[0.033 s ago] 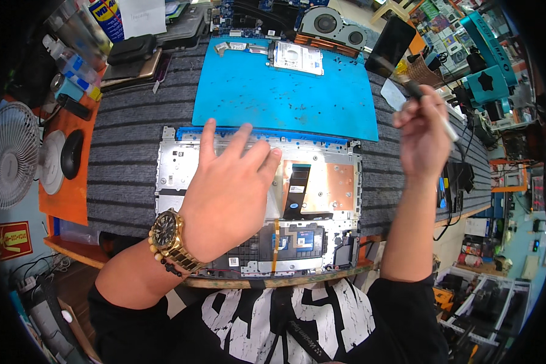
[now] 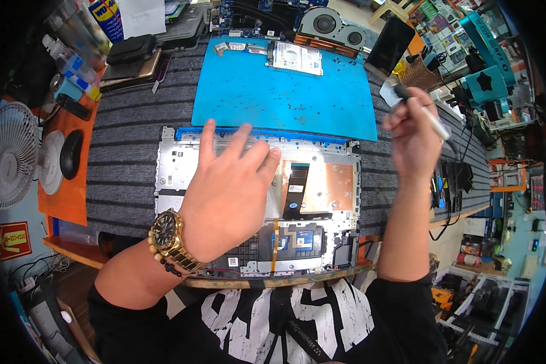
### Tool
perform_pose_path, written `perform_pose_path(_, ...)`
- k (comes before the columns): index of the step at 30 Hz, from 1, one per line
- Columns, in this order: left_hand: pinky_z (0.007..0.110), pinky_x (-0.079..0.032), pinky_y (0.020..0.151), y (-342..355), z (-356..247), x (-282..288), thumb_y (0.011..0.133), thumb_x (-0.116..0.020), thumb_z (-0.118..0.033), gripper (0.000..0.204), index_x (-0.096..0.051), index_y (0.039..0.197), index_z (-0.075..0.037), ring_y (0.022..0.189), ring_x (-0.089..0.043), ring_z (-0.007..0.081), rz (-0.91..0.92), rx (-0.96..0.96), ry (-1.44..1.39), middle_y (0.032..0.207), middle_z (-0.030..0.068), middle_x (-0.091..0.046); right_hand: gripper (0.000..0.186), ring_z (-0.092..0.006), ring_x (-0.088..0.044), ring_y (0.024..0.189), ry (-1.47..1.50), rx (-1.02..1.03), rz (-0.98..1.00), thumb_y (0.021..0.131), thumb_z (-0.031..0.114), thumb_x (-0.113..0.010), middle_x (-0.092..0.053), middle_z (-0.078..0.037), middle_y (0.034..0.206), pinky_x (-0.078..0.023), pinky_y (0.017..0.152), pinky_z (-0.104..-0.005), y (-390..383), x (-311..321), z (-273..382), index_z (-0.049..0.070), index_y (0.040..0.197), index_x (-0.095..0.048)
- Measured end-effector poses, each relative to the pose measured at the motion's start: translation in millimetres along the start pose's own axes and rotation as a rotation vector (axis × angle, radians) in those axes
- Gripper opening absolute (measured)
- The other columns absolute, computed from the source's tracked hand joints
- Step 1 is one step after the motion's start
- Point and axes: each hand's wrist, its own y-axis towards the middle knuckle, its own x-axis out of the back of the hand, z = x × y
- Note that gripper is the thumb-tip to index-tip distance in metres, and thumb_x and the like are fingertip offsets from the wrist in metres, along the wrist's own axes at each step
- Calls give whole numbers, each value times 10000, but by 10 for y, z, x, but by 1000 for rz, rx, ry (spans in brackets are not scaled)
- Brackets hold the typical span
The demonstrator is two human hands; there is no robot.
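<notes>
My left hand [image 2: 230,188] lies with fingers spread over an opened laptop chassis [image 2: 224,148], its fingertips at the blue-edged far side. My right hand [image 2: 415,136] is raised to the right of the chassis, above the striped grey mat. Its fingers are closed around a slim white-handled tool [image 2: 434,124] with a dark head, which looks like a brush; its tip is blurred. On the chassis, a black ribbon cable [image 2: 296,191] crosses a copper-coloured plate [image 2: 333,188]. The touchpad part [image 2: 291,239] sits along the near edge.
Beyond the chassis, a blue work mat [image 2: 242,88] holds a hard drive [image 2: 297,57] and scattered small screws. A heatsink fan [image 2: 324,24] and a dark phone [image 2: 391,45] stand at the back. A white desk fan [image 2: 12,155] is left; a teal microscope [image 2: 488,85] is right.
My right hand has shifted slightly left and down, carrying the white-handled brush with it. The left hand stays in place on the chassis.
</notes>
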Motion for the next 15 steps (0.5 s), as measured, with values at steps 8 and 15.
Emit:
perform_pose_path(8,757,-304,1294,-14,22,6,988,-744,-124,473,-755,1453,-43,1520,-553,409,10,-1,-24,1412,128,-688,166,-155,-689,750,-143,-82,103,1058,28,-747,-735,-81,908,-548,673,-300,-282,-137,-466,-21,1211,-709)
perform_pose_path(15,750,-309,1293,-3,27,-3,1003,-746,-139,463,-754,1456,-43,1512,-557,407,15,-4,-25,1406,124,-685,150,-110,-660,731,-256,-41,110,1034,41,-783,-748,-64,923,-516,650,-269,-299,-122,-555,-22,1161,-733)
